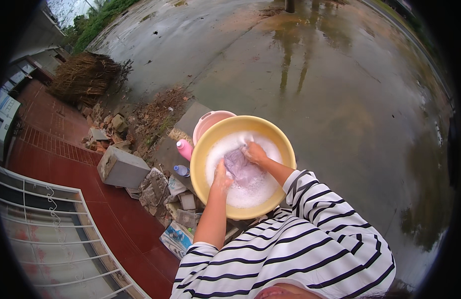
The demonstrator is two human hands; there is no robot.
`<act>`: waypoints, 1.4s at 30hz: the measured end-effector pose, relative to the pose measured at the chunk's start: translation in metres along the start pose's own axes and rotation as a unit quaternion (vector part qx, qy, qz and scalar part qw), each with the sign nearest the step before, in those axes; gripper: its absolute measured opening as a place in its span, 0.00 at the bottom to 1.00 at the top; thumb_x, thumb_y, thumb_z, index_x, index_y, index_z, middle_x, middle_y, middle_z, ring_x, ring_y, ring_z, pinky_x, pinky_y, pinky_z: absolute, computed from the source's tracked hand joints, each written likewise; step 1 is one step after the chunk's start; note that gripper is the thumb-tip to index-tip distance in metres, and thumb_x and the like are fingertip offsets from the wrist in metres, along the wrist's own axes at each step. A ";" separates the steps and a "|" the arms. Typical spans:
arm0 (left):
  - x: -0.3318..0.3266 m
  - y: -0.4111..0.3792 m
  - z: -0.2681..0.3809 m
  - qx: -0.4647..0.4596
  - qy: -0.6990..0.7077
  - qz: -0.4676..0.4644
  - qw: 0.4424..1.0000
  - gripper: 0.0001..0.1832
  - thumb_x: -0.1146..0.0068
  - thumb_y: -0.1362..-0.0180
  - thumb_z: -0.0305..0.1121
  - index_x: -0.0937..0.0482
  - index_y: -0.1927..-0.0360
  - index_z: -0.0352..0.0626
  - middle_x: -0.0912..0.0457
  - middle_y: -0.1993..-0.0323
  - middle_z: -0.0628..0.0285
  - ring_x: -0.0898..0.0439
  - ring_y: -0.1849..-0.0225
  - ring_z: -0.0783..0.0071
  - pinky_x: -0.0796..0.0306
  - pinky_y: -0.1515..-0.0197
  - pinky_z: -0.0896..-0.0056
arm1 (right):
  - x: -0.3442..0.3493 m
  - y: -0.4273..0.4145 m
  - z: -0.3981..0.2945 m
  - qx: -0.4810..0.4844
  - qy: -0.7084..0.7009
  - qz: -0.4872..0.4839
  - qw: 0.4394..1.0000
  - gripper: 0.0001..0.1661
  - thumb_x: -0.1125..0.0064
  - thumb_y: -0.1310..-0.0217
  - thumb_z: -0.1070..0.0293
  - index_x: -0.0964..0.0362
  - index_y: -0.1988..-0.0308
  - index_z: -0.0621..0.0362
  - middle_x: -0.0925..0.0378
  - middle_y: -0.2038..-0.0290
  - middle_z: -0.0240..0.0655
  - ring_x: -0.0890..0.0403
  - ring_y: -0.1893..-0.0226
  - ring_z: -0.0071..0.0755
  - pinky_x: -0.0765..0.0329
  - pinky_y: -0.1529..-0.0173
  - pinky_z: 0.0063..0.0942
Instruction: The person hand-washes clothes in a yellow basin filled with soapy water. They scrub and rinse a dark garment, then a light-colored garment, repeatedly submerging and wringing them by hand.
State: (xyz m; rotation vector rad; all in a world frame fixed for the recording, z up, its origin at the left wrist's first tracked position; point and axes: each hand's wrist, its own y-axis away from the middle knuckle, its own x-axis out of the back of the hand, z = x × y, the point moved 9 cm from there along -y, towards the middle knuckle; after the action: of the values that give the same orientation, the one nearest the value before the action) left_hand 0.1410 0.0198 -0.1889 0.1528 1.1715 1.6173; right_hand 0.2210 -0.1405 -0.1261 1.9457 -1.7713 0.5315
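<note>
A round yellow plastic basin (287, 149) full of white suds stands in front of me. In it lies a wet, pale purple cloth (241, 166), spread between my hands and partly under the foam. My left hand (223, 175) grips the cloth's left edge, its fingers partly hidden by foam and fabric. At the cloth's upper right, my right hand (254, 152) is closed on its edge, with foam on the fingers. A pink plastic basin (212, 119) sits behind the yellow one, partly hidden by it.
A pink bottle with a white cap (184, 149) and a clear plastic bottle with a blue label (182, 170) are left of the basin. Farther left are a concrete block (123, 167), broken bricks (119, 123) and a barred window (51, 224). Wet concrete ground (346, 112) spreads ahead and right.
</note>
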 end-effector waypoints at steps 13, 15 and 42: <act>-0.052 0.026 0.011 -0.092 -0.060 -0.019 0.994 0.26 0.58 0.33 0.54 0.25 0.47 0.42 0.21 0.52 0.55 0.22 0.51 0.62 0.26 0.50 0.59 | 0.003 0.029 -0.069 -0.056 0.044 -0.045 0.996 0.30 0.51 0.39 0.46 0.23 0.66 0.68 0.23 0.72 0.61 0.20 0.67 0.64 0.25 0.58 0.53; -0.037 0.014 -0.001 -0.047 0.143 -0.146 0.978 0.26 0.56 0.34 0.54 0.25 0.48 0.42 0.22 0.52 0.55 0.23 0.49 0.63 0.28 0.47 0.59 | -0.008 0.060 -0.113 0.086 0.048 -0.050 0.994 0.25 0.48 0.42 0.52 0.22 0.70 0.67 0.22 0.72 0.60 0.19 0.67 0.64 0.24 0.58 0.52; 0.001 -0.004 0.002 -0.082 0.063 -0.024 0.994 0.20 0.61 0.31 0.47 0.25 0.51 0.43 0.20 0.54 0.58 0.21 0.53 0.62 0.26 0.48 0.55 | -0.014 0.075 -0.116 0.136 0.056 0.001 0.989 0.29 0.48 0.40 0.49 0.24 0.76 0.67 0.24 0.73 0.62 0.21 0.69 0.64 0.26 0.59 0.53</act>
State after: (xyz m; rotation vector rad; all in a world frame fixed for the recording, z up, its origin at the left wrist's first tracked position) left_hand 0.1447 0.0218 -0.1916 -0.0839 1.1227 1.6920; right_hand 0.1469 -0.0690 -0.0332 2.0455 -1.7031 0.9053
